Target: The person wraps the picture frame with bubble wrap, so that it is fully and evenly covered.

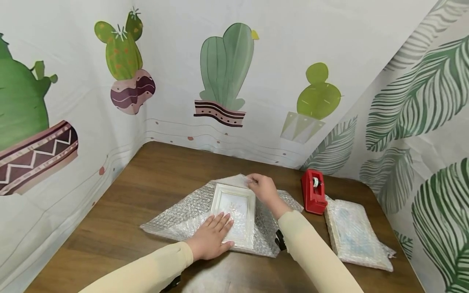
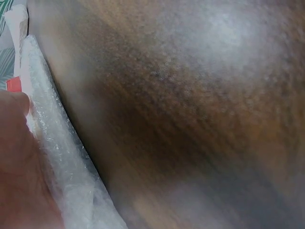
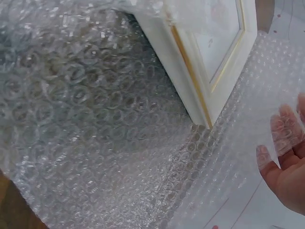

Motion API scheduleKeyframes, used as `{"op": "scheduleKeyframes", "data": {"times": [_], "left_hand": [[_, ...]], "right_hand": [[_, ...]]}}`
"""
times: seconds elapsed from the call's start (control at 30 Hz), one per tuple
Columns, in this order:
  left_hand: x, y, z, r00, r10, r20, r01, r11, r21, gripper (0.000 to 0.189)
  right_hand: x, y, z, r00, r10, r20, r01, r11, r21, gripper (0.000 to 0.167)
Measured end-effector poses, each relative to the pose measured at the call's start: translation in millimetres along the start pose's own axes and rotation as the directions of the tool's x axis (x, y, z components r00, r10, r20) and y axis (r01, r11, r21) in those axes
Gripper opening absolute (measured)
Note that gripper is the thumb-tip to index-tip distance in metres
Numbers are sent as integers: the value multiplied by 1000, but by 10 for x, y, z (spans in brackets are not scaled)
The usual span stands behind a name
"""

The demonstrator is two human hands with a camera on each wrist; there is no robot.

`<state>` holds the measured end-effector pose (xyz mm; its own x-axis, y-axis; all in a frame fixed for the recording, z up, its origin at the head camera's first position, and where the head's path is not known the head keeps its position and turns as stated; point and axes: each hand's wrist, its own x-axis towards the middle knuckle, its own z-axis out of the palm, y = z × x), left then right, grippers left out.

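Observation:
A white picture frame [image 1: 251, 211] with a thin gold inner line lies face up on a sheet of bubble wrap [image 1: 183, 213]. My left hand [image 1: 211, 238] rests with spread fingers on a flap of wrap folded over the frame's near left part. At the far edge, my right hand [image 1: 264, 187] pinches the wrap, lifted beside the frame's far right corner. In the right wrist view, the right hand's fingers [image 3: 281, 133] show through the clear wrap, and one frame corner [image 3: 202, 107] is uncovered. The left wrist view shows my left hand [image 2: 21, 167] along the wrapped near edge [image 2: 71, 176].
To the right stands a red tape dispenser [image 1: 313, 199] on the brown wooden table [image 1: 121, 195]. Beside it lies a flat package [image 1: 353, 232] wrapped in bubble wrap. A white cloth [image 1: 168, 81] printed with cacti and leaves hangs behind and around the table.

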<state>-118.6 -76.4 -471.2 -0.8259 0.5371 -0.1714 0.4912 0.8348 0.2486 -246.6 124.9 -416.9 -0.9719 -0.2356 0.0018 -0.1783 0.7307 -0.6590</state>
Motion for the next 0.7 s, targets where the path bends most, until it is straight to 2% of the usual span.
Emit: {"op": "scheduleKeyframes", "data": {"times": [0.13,0.47,0.6,0.7], "left_hand": [[3,2,-4,1000,-5,0,5,1000,0,69],[6,8,-15,1000,-14,6,14,1000,12,69],[14,8,1,1000,-21,5,21,1000,20,69],[47,-22,75,1000,-21,-12,22,999,41,68]], "right_hand": [[-47,5,33,1000,-6,5,6,1000,-20,35],[-289,44,137,999,-38,31,36,999,40,36],[-376,99,225,997,-76,18,76,997,17,32],[-423,129,291,993,-115,-4,115,993,0,29]]}}
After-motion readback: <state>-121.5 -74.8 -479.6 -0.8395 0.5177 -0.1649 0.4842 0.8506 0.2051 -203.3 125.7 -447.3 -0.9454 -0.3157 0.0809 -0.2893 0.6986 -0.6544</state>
